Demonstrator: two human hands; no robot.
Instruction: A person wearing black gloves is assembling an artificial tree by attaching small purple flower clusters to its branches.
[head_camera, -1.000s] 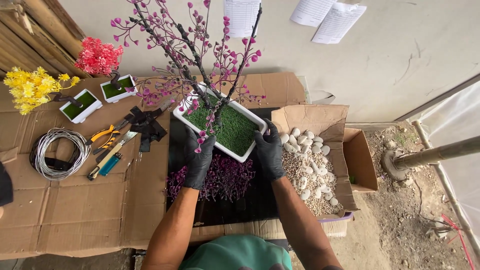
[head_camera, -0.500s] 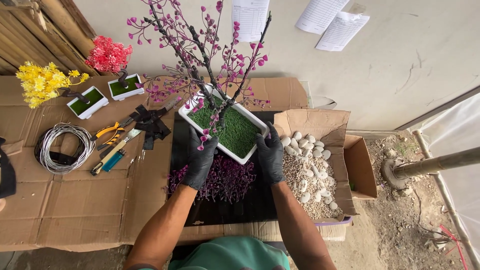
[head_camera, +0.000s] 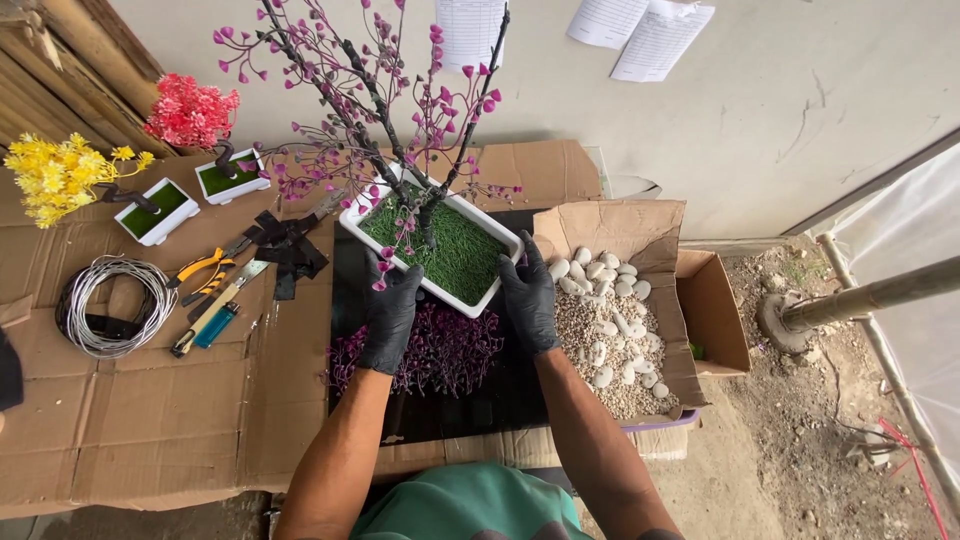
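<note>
White rectangular planter with green turf surface, held off the tabletop by both gloved hands, tilted so its far-left corner sits higher; it hangs above the black mat and the heap of loose purple sprigs. Left hand: fingers closed on the near-left rim. Right hand: fingers wrapped round the near-right corner. Artificial tree with dark branches and magenta buds rises from the turf toward the camera. Risks, as judged: the tree is tall and top-heavy relative to the shallow planter, and both grips sit on the near edge only, so further tilt could swing the far end down or pull the trunk loose from its base; slick glove on smooth rim could slip. Branch tips spread wide and could snag the papers on the wall or shed buds. Setting down to the right would land on the open cardboard box of white pebbles and gravel and scatter them; to the left, black tape strips, pliers and a utility knife lie near. Versus one second ago: planter sits in much the same place over the mat, both hands on the same near rim; the view has shifted slightly, so the yellow and red flower planters and the wire coil sit a little differently in frame. No item on the cardboard appears moved.
</note>
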